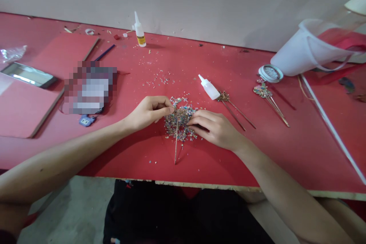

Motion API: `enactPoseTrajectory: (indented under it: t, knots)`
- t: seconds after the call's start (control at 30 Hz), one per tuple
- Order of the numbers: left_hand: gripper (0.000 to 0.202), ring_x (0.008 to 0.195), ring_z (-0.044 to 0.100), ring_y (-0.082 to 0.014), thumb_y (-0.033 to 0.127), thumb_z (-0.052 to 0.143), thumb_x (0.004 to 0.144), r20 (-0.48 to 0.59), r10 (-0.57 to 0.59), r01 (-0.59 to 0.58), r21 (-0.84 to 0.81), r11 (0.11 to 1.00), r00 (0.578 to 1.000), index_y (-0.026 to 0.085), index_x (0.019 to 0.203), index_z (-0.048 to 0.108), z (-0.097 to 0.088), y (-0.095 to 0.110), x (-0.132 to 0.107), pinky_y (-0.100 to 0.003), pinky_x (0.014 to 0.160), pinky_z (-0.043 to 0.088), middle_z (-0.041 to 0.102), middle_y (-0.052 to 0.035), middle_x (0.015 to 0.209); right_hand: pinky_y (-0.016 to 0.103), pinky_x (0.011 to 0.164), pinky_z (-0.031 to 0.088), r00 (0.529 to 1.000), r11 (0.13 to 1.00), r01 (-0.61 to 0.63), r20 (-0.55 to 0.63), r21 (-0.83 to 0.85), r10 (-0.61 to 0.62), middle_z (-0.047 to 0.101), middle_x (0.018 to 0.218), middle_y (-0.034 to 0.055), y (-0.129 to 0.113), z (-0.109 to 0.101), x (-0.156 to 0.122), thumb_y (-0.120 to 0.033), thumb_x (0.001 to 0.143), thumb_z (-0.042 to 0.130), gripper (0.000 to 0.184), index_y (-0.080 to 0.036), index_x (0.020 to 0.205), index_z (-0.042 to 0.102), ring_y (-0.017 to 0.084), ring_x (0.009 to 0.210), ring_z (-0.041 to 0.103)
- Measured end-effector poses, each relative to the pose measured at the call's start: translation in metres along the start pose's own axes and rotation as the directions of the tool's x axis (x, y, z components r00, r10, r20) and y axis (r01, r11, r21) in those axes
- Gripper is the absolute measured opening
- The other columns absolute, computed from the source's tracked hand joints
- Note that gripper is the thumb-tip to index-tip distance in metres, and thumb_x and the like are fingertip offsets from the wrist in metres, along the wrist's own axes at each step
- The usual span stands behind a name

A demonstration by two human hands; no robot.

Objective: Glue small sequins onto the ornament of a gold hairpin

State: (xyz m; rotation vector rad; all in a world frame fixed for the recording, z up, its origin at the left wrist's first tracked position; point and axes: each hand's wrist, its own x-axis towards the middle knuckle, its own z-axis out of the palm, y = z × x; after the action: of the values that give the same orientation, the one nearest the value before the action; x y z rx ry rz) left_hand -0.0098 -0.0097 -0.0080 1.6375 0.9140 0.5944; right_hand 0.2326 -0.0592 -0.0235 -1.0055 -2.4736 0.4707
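My left hand point(154, 111) pinches the ornate head of a metal hairpin point(176, 137), whose prongs point toward the table's near edge. Beneath it lies a pile of small iridescent chips point(171, 125). My right hand point(210, 126) rests at the right side of the pile, fingers curled together against the chips; anything between its fingertips is too small to make out. Just beyond it, a white glue bottle point(210, 89) lies with its base against the head of a second hairpin point(235, 109). Farther right is a hairpin with a colourful decorated head point(263, 91).
An upright glue bottle point(140, 34) stands near the wall. At right are a white bucket point(294, 49), a round lidded container point(270, 73) and a white strip point(333, 129). Red boards point(25, 110), a phone-like device point(30, 74) and a blurred-out object point(91, 89) lie at left.
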Motion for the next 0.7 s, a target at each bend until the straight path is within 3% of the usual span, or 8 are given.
enactPoseTrajectory:
  t: [0.7]
  knots:
    - [0.018,0.043,0.037,-0.0041,0.028,0.057,0.084,0.003,-0.003,0.003,-0.006,1.000,1.000,0.012,0.074,0.059,-0.0001,0.0001,0.0000,-0.018,0.043,0.027,0.043,0.0068,0.049,0.029,0.077,0.049,1.000,1.000,0.004,-0.012,-0.006,-0.004,0.065,0.096,0.0058,0.0020,0.0010,-0.0003,-0.020,0.093,0.051,0.012,-0.017,0.096,0.063,0.016,0.088,0.062]
